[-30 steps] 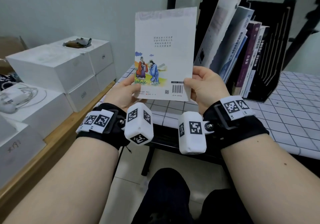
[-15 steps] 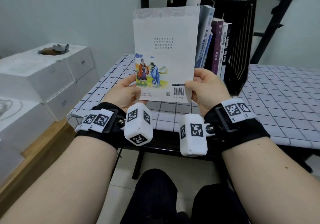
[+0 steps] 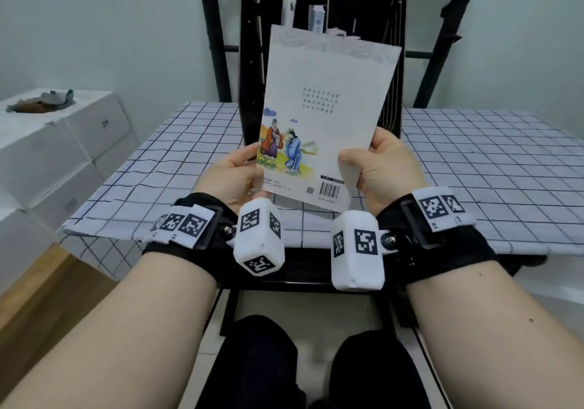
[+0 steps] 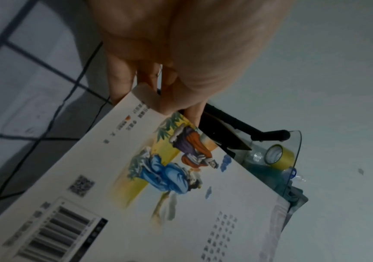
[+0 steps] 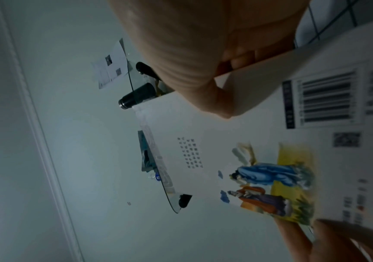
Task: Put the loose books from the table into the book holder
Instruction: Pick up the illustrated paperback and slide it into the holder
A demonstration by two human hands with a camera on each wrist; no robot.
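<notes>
I hold a thin white book (image 3: 325, 105) upright above the table's near edge, its back cover with two robed figures and a barcode facing me. My left hand (image 3: 235, 173) pinches its lower left edge, thumb on the cover. My right hand (image 3: 380, 168) grips the lower right edge. The same book (image 4: 158, 186) (image 5: 259, 141) fills both wrist views. Directly behind it stands the black book holder (image 3: 249, 70), with the tops of a few books (image 3: 317, 18) showing above the held book. The holder's slots are mostly hidden.
The table (image 3: 489, 171) has a white cloth with a dark grid. White boxes (image 3: 63, 143) are stacked to the left, with a crumpled object (image 3: 44, 102) on top. Black frame bars (image 3: 215, 29) rise behind the holder. My knees (image 3: 262, 361) are below the table edge.
My view has swung right, so the book holder now stands straight behind the held book instead of to its right. The book has tilted slightly clockwise. Both hands keep their hold.
</notes>
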